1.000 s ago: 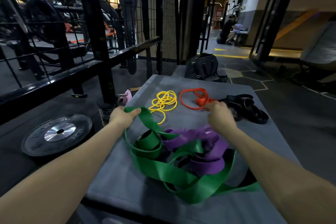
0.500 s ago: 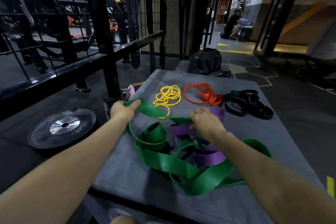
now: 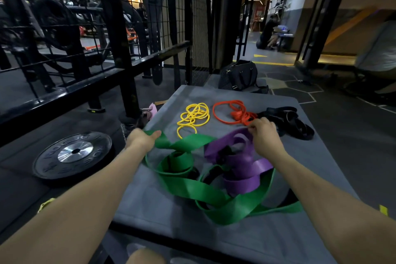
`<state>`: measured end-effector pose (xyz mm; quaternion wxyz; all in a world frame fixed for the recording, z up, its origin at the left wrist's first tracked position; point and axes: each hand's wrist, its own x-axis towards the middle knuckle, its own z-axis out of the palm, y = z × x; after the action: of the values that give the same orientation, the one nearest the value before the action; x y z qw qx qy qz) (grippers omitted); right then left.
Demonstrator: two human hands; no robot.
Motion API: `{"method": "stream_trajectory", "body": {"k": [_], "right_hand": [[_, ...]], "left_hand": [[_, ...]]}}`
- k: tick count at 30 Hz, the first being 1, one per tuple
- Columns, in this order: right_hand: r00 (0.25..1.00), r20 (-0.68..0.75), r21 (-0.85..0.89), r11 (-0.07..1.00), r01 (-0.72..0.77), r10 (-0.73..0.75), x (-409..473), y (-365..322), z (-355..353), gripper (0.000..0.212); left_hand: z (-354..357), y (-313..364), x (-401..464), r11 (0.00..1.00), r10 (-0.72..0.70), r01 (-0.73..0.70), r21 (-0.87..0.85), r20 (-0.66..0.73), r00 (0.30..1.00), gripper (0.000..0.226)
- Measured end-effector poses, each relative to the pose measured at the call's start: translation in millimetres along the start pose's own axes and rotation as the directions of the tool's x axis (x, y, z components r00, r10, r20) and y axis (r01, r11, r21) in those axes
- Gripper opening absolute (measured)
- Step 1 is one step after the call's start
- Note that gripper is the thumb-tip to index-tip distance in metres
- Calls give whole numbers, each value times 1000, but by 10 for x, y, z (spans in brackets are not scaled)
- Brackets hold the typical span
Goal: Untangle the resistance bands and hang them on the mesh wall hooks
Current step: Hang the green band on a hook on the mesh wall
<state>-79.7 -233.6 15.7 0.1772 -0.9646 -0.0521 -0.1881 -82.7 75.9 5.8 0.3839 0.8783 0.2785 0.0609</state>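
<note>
A wide green band (image 3: 192, 188) and a purple band (image 3: 244, 165) lie tangled together on a grey padded platform (image 3: 162, 216). My left hand (image 3: 141, 139) grips one end of the green band at the platform's left edge. My right hand (image 3: 264, 135) pinches the far end of the purple band. Behind the tangle lie a thin yellow band (image 3: 194, 117), an orange band (image 3: 233, 112) and a pile of black bands (image 3: 289, 121). A black mesh wall (image 3: 182, 13) rises behind the platform; I see no hooks on it.
A black weight plate (image 3: 72, 154) lies on the floor to the left, beside a black rack frame (image 3: 120, 49). A dark bag (image 3: 240, 76) sits behind the platform. A person (image 3: 267, 32) crouches far back on the right.
My right hand has moved away from me and to the right, drawing the purple band's end out toward the orange band. The left hand keeps its grip on the green band.
</note>
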Motion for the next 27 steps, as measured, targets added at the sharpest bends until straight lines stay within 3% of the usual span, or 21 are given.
{"method": "stream_trajectory", "body": {"k": [2, 4, 5, 6, 8, 10, 13, 15, 19, 22, 25, 27], "right_hand": [[995, -24, 106, 990, -94, 98, -31, 62, 10, 21], [996, -11, 150, 985, -88, 90, -45, 148, 65, 19], [997, -7, 167, 983, -79, 81, -44, 189, 91, 18], [997, -4, 184, 980, -72, 74, -43, 214, 95, 17], [998, 0, 213, 975, -60, 61, -37, 265, 85, 14], [998, 6, 258, 964, -65, 65, -44, 313, 69, 13], [989, -5, 343, 929, -136, 147, -15, 422, 37, 15], [973, -22, 425, 883, -198, 228, 31, 493, 11, 17], [920, -50, 583, 760, -289, 388, 76, 524, -25, 20], [885, -15, 639, 686, -350, 466, 92, 510, -43, 21], [832, 8, 608, 658, -445, 555, 112, 561, -21, 15], [794, 24, 578, 639, -507, 608, 124, 585, 1, 15]], "left_hand": [[92, 9, -74, 969, 10, 8, 248, -73, 997, 73], [224, 83, -152, 863, 251, -165, 478, -122, 960, 61], [334, 151, -175, 800, 392, -309, 515, -59, 918, 49], [452, 240, -208, 751, 501, -455, 478, 34, 865, 39], [695, 401, -309, 728, 581, -629, 273, 242, 777, 31], [880, 503, -346, 703, 578, -660, 263, 328, 747, 38], [949, 539, -285, 547, 477, -615, 568, 393, 786, 58], [910, 503, -241, 507, 399, -588, 630, 434, 808, 61], [818, 437, -238, 443, 472, -556, 703, 345, 811, 68], [646, 480, -225, 565, 506, -464, 682, 157, 848, 70], [408, 497, -129, 787, 352, -295, 542, 0, 936, 69], [304, 443, -67, 852, 238, -189, 488, -39, 970, 69]]}}
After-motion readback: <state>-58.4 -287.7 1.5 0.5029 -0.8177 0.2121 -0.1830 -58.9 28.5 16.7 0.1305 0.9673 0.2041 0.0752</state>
